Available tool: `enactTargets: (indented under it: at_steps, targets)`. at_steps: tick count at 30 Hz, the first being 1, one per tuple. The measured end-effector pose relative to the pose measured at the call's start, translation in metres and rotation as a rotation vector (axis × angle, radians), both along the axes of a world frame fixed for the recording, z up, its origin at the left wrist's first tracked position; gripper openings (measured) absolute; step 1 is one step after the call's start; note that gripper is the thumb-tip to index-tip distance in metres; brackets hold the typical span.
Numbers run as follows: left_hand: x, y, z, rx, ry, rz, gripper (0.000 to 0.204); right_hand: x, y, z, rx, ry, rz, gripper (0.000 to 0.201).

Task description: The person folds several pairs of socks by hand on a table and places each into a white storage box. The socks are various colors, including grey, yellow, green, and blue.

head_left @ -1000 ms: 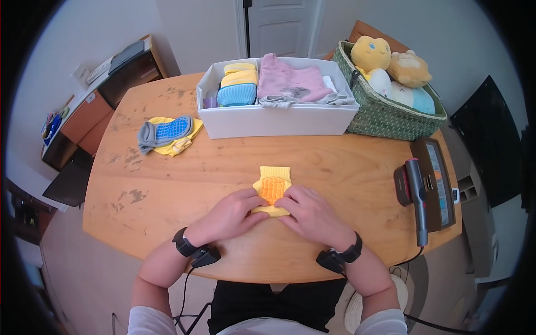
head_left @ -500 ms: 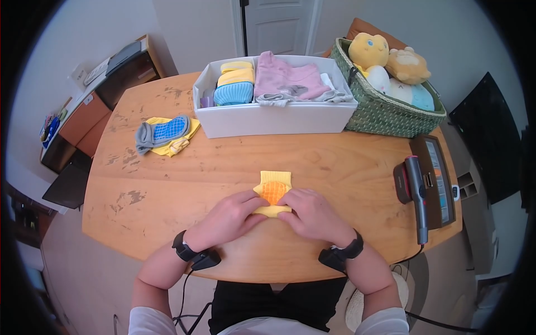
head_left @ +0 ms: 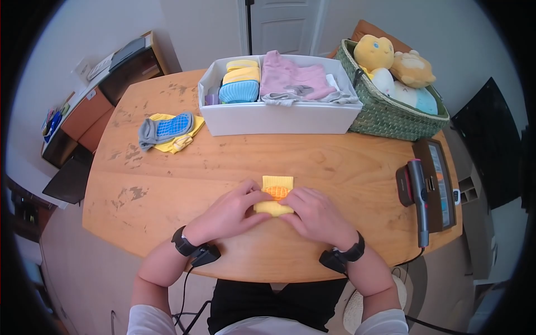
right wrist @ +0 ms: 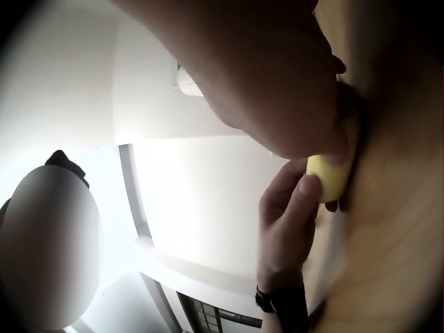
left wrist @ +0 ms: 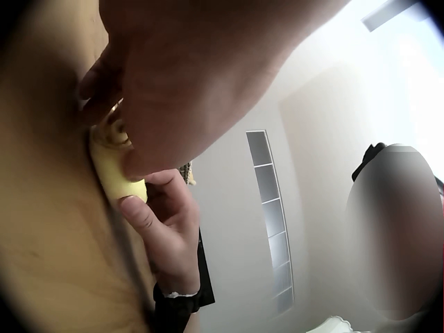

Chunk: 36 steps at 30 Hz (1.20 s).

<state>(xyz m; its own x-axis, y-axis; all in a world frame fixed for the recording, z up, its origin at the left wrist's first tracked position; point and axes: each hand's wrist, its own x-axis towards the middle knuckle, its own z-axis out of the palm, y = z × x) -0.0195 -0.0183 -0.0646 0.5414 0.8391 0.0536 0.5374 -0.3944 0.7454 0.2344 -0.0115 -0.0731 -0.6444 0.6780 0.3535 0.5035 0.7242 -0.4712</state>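
Note:
A yellow sock [head_left: 278, 182] with an orange grip-dotted sole lies on the table before the person, its ribbed cuff pointing away. Its near part is rolled into a thick bundle, also seen as a pale yellow roll in the left wrist view [left wrist: 114, 173]. At the roll's left end, the left hand [head_left: 231, 209] grips with thumb in front and fingers over the top. The right hand [head_left: 314, 213] holds the other end the same way. Between the hands, part of the orange sole still shows flat. In the right wrist view the yellow roll [right wrist: 329, 182] is partly covered by the fingers.
A white divided box [head_left: 282, 120] with folded clothes stands at the back, beside a green woven basket [head_left: 391, 118] of plush toys. Grey and yellow socks [head_left: 170, 131] lie back left. A hair styling tool [head_left: 417, 201] and a brown case [head_left: 436, 184] are at right.
The near end of the yellow sock has been rolled further toward the cuff, covering more of the orange sole. Both hands keep their grip at its sides.

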Motion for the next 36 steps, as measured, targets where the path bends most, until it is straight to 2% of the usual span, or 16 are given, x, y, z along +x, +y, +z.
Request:
enactTargets:
  at_steps: [2, 6, 9, 11, 14, 18, 20, 24, 26, 32, 36]
  targets:
    - [0.002, -0.001, -0.003, 0.343, -0.038, -0.014, 0.029, 0.0, -0.001, 0.001, -0.068, 0.014, -0.031, 0.024]
    - [0.0, 0.002, -0.007, 0.384, 0.022, -0.07, 0.029, 0.0, 0.0, 0.001, -0.096, 0.011, -0.014, 0.024]
    - [-0.001, 0.004, -0.006, 0.334, 0.033, -0.102, 0.031, -0.002, -0.003, 0.005, -0.111, -0.016, -0.032, 0.026]
    - [-0.002, 0.005, -0.003, 0.141, 0.024, -0.1, 0.029, -0.006, -0.005, 0.011, -0.092, 0.023, -0.037, 0.026]
    - [-0.003, 0.006, 0.001, 0.01, 0.017, -0.116, 0.029, -0.003, -0.002, 0.007, -0.014, -0.047, 0.041, 0.03]
    - [0.0, 0.001, 0.005, -0.015, -0.002, -0.08, 0.028, -0.002, -0.003, 0.005, -0.016, -0.033, 0.027, 0.03]
    - [0.004, -0.004, 0.005, 0.126, -0.052, 0.004, 0.031, -0.001, -0.003, 0.004, -0.057, -0.012, 0.023, 0.03]
    - [0.001, 0.002, -0.006, 0.288, 0.005, -0.084, 0.031, -0.001, -0.001, 0.004, -0.085, 0.01, 0.026, 0.03]
    - [0.0, 0.004, -0.007, 0.207, 0.009, -0.081, 0.033, -0.001, -0.002, 0.005, -0.179, 0.012, -0.027, 0.031]
    - [-0.003, 0.009, 0.001, -0.007, -0.001, -0.106, 0.029, -0.002, -0.002, 0.007, -0.085, 0.003, -0.004, 0.031]
    - [-0.002, 0.008, 0.004, -0.066, 0.017, -0.078, 0.025, -0.001, -0.001, 0.008, -0.067, -0.03, -0.003, 0.032]
